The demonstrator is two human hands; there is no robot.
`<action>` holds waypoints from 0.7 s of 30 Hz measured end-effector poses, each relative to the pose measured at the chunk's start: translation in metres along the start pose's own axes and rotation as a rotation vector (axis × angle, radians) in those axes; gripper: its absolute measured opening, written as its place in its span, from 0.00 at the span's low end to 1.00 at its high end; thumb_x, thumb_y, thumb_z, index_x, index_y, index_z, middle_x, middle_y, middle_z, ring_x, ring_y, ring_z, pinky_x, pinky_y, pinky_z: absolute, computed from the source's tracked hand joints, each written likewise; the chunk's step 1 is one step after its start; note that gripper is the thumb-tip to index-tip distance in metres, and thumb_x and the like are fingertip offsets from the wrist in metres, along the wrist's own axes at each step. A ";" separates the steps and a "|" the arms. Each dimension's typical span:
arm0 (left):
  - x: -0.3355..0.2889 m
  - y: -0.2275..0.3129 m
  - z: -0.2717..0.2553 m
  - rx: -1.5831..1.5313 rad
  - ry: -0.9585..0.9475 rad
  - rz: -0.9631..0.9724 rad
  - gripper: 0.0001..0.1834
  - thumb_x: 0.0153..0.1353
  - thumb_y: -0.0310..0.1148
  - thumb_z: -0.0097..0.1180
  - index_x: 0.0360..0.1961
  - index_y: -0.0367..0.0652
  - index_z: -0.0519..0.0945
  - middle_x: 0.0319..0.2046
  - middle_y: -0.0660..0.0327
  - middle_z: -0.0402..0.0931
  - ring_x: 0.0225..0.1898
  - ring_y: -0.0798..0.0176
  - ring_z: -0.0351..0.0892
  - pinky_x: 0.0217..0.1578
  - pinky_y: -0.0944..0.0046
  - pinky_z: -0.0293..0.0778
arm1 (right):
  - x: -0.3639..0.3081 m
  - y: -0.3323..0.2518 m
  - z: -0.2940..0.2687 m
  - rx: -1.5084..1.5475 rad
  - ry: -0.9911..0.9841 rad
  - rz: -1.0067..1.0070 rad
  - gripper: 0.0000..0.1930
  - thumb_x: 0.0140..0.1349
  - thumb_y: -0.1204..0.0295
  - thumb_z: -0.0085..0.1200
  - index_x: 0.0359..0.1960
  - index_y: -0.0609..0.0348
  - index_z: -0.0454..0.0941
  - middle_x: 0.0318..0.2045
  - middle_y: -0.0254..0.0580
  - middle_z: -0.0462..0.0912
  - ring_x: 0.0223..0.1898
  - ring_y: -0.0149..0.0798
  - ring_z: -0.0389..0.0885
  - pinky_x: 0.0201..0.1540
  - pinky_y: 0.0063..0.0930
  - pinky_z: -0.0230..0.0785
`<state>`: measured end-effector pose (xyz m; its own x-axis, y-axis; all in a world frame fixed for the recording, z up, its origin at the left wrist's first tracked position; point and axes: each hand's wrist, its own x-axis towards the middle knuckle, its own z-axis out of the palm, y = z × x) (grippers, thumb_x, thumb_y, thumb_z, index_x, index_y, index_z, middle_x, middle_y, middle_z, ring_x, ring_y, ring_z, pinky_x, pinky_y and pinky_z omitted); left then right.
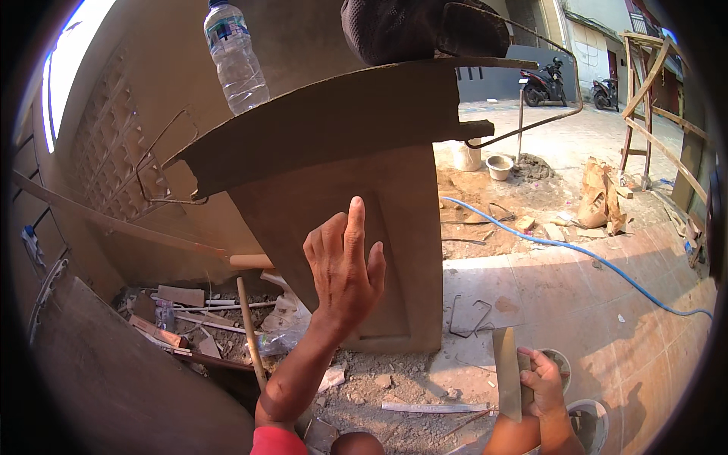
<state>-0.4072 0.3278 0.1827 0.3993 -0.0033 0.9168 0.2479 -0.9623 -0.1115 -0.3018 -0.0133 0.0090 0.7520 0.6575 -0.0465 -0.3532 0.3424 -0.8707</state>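
Note:
My left hand [340, 258] is raised in front of a grey plastered pillar [303, 220]. Its index finger points up, the thumb stands apart and the other fingers are partly bent, with nothing held. Whether the fingertip touches the plaster, I cannot tell. At the lower right, my right hand [544, 381] grips a flat trowel [508, 375], its thin metal blade held upright. Over the pillar projects a rough-edged slab [334, 114]. On the slab stand a clear plastic water bottle [236, 61] with a dark cap and a dark textured bag-like thing [394, 30].
Bent wire clamps [523, 133] grip the slab's ends. Rubble, sticks and tile scraps [205, 311] lie at the pillar's left foot, and a white ruler-like strip [436, 408] in front. Buckets [588, 421] stand by my right hand. A blue hose [576, 246] crosses the paving; motorbikes [546, 82] are parked beyond.

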 end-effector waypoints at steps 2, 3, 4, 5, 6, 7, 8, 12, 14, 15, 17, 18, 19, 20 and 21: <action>0.012 0.005 -0.003 0.051 -0.004 0.019 0.41 0.54 0.26 0.59 0.70 0.39 0.58 0.52 0.49 0.69 0.53 0.50 0.68 0.56 0.50 0.60 | -0.003 -0.002 -0.006 0.030 0.021 -0.021 0.33 0.53 0.77 0.62 0.61 0.73 0.65 0.49 0.47 0.80 0.48 0.35 0.79 0.54 0.27 0.71; 0.017 0.008 -0.003 0.051 0.000 0.027 0.41 0.54 0.26 0.59 0.70 0.39 0.59 0.52 0.49 0.69 0.53 0.50 0.67 0.56 0.50 0.60 | -0.005 -0.003 -0.012 0.034 0.032 -0.040 0.33 0.53 0.77 0.63 0.61 0.73 0.65 0.48 0.47 0.80 0.47 0.35 0.80 0.54 0.27 0.71; 0.023 0.011 -0.003 0.055 0.003 0.036 0.40 0.54 0.26 0.59 0.70 0.39 0.59 0.53 0.48 0.69 0.54 0.49 0.67 0.56 0.50 0.60 | -0.007 0.000 -0.020 0.059 0.053 -0.051 0.33 0.53 0.76 0.63 0.62 0.72 0.66 0.48 0.47 0.80 0.47 0.35 0.80 0.53 0.27 0.72; 0.026 0.015 -0.005 0.061 0.003 0.045 0.40 0.54 0.26 0.59 0.70 0.39 0.60 0.53 0.48 0.69 0.54 0.49 0.67 0.56 0.50 0.60 | -0.010 0.001 -0.026 0.069 0.064 -0.062 0.33 0.53 0.76 0.63 0.62 0.71 0.66 0.48 0.46 0.80 0.47 0.34 0.80 0.53 0.27 0.72; 0.028 0.021 -0.005 0.049 -0.023 0.039 0.39 0.54 0.27 0.59 0.69 0.39 0.61 0.54 0.49 0.70 0.54 0.50 0.68 0.57 0.49 0.59 | -0.011 -0.001 -0.032 0.077 0.074 -0.076 0.33 0.53 0.76 0.63 0.61 0.71 0.66 0.48 0.46 0.80 0.47 0.34 0.80 0.53 0.26 0.72; 0.029 0.028 -0.005 0.034 -0.061 0.065 0.39 0.54 0.27 0.59 0.69 0.38 0.61 0.53 0.49 0.70 0.54 0.50 0.68 0.57 0.49 0.59 | -0.012 -0.001 -0.037 0.085 0.084 -0.089 0.33 0.53 0.76 0.63 0.61 0.71 0.66 0.49 0.46 0.80 0.47 0.34 0.80 0.53 0.26 0.72; 0.029 0.037 -0.006 0.019 -0.100 0.090 0.39 0.54 0.27 0.59 0.69 0.38 0.61 0.53 0.50 0.70 0.53 0.51 0.69 0.58 0.49 0.58 | -0.013 0.001 -0.043 0.109 0.104 -0.110 0.32 0.54 0.77 0.62 0.62 0.70 0.66 0.50 0.46 0.79 0.48 0.34 0.79 0.53 0.27 0.73; 0.024 0.068 -0.012 -0.013 -0.308 0.148 0.38 0.54 0.28 0.61 0.68 0.42 0.64 0.51 0.52 0.71 0.53 0.52 0.70 0.63 0.46 0.54 | -0.018 -0.004 -0.053 0.201 0.117 -0.098 0.30 0.57 0.78 0.58 0.62 0.70 0.63 0.52 0.48 0.77 0.48 0.37 0.80 0.52 0.30 0.76; 0.023 0.078 -0.015 -0.043 -0.410 0.133 0.35 0.54 0.29 0.61 0.66 0.44 0.67 0.51 0.53 0.71 0.54 0.52 0.70 0.65 0.43 0.50 | -0.016 -0.005 -0.056 0.317 0.075 -0.108 0.30 0.59 0.77 0.58 0.63 0.69 0.63 0.52 0.48 0.77 0.47 0.37 0.81 0.49 0.29 0.78; 0.024 0.082 -0.016 -0.048 -0.426 0.135 0.35 0.54 0.29 0.61 0.66 0.44 0.68 0.51 0.53 0.71 0.54 0.51 0.70 0.65 0.43 0.50 | -0.016 -0.006 -0.057 0.372 0.057 -0.116 0.29 0.60 0.76 0.58 0.63 0.68 0.63 0.51 0.48 0.77 0.46 0.37 0.81 0.48 0.28 0.78; 0.027 0.086 -0.018 -0.059 -0.454 0.134 0.34 0.54 0.29 0.61 0.65 0.43 0.69 0.51 0.52 0.72 0.54 0.51 0.70 0.65 0.43 0.50 | -0.015 -0.006 -0.055 0.425 0.079 -0.106 0.25 0.65 0.73 0.53 0.63 0.67 0.63 0.49 0.47 0.78 0.43 0.35 0.82 0.44 0.26 0.78; 0.029 0.089 -0.019 -0.076 -0.451 0.120 0.33 0.54 0.28 0.61 0.64 0.42 0.70 0.50 0.52 0.73 0.54 0.51 0.71 0.65 0.44 0.51 | -0.012 -0.006 -0.053 0.430 0.104 -0.091 0.24 0.66 0.73 0.52 0.63 0.67 0.63 0.49 0.47 0.79 0.42 0.35 0.83 0.43 0.25 0.78; 0.031 0.092 -0.020 -0.094 -0.446 0.105 0.32 0.54 0.28 0.61 0.63 0.42 0.71 0.49 0.52 0.73 0.54 0.51 0.71 0.65 0.45 0.52 | -0.009 -0.007 -0.051 0.432 0.129 -0.076 0.23 0.67 0.72 0.51 0.62 0.66 0.63 0.48 0.47 0.79 0.42 0.34 0.83 0.42 0.24 0.78; 0.033 0.094 -0.021 -0.112 -0.438 0.088 0.31 0.54 0.28 0.61 0.62 0.42 0.72 0.48 0.52 0.74 0.53 0.51 0.72 0.64 0.46 0.53 | -0.005 -0.009 -0.048 0.426 0.095 -0.086 0.23 0.68 0.72 0.49 0.63 0.67 0.63 0.48 0.47 0.79 0.42 0.34 0.82 0.42 0.24 0.78; 0.036 0.096 -0.022 -0.140 -0.404 0.073 0.30 0.54 0.27 0.61 0.61 0.41 0.73 0.47 0.53 0.75 0.52 0.52 0.73 0.63 0.48 0.56 | 0.000 -0.012 -0.043 0.420 0.058 -0.097 0.23 0.69 0.71 0.48 0.63 0.67 0.63 0.48 0.47 0.79 0.43 0.34 0.82 0.42 0.23 0.77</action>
<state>-0.3888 0.2291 0.2133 0.7320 0.0072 0.6813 0.0949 -0.9913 -0.0915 -0.2736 -0.0460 -0.0018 0.8185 0.5744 -0.0120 -0.4662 0.6518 -0.5982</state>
